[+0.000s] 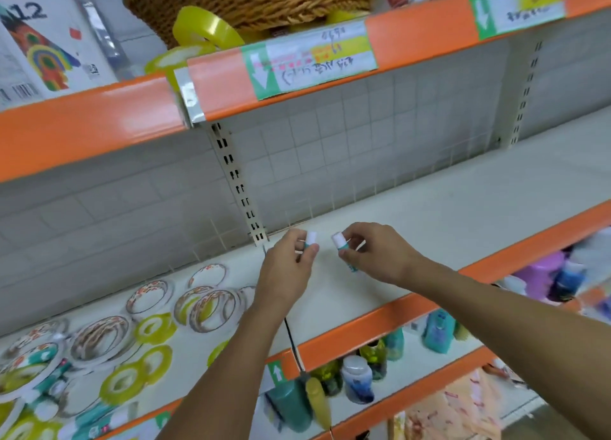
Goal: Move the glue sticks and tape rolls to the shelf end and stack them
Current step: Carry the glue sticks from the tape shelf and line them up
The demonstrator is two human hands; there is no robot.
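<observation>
Hands raised over the shelf (413,215), forearms entering from 6 o'clock. Left hand (291,261) pinches one glue stick (310,239); right hand (380,254) pinches another (340,243). Tape rolls (132,327) lie at 8 o'clock.

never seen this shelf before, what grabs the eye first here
Two hands meet at the middle of the white shelf: the left hand and right hand each pinch a small teal-and-white glue stick. At lower left lie scattered tape rolls, and a wicker basket sits on the orange-edged shelf above.
</observation>
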